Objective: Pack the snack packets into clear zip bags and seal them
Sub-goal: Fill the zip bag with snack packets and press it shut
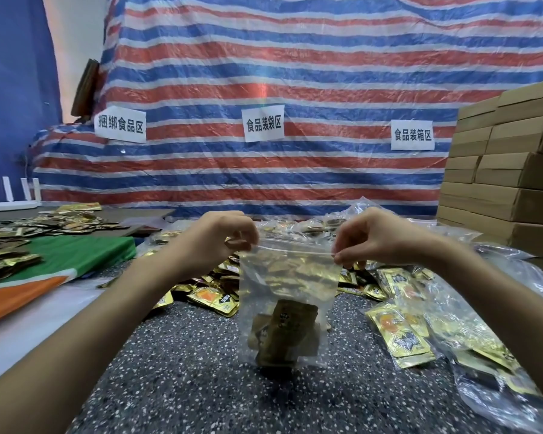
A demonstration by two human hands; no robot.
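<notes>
left hand (229, 236): your fingers (237, 244) are curled & pinching the top-left corner of the zip bag (289, 277), right at the zip strip (295, 245).
right hand (367, 236): same pinch on the top-right corner, so the strip is pulled taut btwn both sets of fingers.
zip bag: hangs straight down from your fingers, over the counter (185, 371); can't tell if its bottom edge touches.
packets in bag (287, 333): slumped at the bottom, well below your fingers, so their weight keeps the mouth flat & clear for closing.
step: prob. sealing; whether the strip is already pressed shut isn't visible.
next: run thumb & forefinger along the strip, corner to corner.
loose packets (213, 297): piled on the counter beyond & below your fingers, ready for the next bag.
filled bags (483, 355): lying to the right of your right-hand fingers, out of the way.
risk: a slack strip could leave an unsealed gap mid-way.
</notes>
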